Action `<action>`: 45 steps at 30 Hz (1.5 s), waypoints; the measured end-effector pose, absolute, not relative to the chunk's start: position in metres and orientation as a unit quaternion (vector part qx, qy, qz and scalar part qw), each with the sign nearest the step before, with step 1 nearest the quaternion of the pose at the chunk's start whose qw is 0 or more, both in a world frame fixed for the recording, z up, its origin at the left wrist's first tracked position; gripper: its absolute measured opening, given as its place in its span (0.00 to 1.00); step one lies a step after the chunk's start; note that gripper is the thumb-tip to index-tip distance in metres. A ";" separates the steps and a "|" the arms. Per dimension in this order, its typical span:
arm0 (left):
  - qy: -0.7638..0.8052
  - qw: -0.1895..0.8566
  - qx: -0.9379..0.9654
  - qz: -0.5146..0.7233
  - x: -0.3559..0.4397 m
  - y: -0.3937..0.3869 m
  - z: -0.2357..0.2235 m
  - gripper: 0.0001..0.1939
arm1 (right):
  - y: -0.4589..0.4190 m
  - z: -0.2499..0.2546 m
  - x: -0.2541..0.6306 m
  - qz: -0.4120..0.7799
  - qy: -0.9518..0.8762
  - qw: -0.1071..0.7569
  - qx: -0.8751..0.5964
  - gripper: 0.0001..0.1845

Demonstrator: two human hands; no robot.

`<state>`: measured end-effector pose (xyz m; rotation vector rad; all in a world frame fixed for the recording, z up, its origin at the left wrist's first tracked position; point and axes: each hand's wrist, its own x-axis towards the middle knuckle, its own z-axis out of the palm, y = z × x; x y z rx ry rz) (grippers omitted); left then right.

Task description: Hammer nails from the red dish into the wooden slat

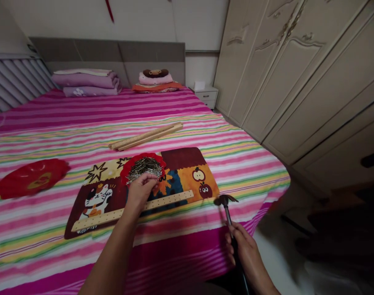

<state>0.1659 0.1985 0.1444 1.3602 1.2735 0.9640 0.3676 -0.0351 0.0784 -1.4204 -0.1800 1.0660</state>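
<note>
My left hand (141,189) reaches to the near edge of a red scalloped bowl (125,174) full of loose nails (144,167). Its fingers are curled together at the nails, and what they pinch, if anything, is too small to make out. Under my left wrist lies a long pale wooden strip (171,200) dotted with small holes. It rests along the near side of a patterned mat (183,157) with cat and apple pictures. My right hand (244,246) grips the dark handle of a claw hammer (226,200), held head up by the bed's near edge.
More wooden strips (147,136) lie stacked beyond the mat. A red scalloped tray (32,178) is at the left on the striped bed sheet (242,162). Folded bedding (87,82) sits by the headboard (153,53). A wardrobe (285,73) stands along the right.
</note>
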 end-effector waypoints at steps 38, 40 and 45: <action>0.640 0.098 0.749 0.144 0.167 0.165 0.135 0.12 | -0.045 0.076 0.368 0.463 -0.082 0.637 -0.611 0.21; 0.633 0.209 0.710 0.227 0.173 0.163 0.137 0.10 | -0.047 0.075 0.368 0.460 -0.081 0.642 -0.608 0.20; 0.535 0.572 0.520 0.341 0.195 0.154 0.137 0.15 | -0.049 0.071 0.369 0.464 -0.096 0.636 -0.609 0.20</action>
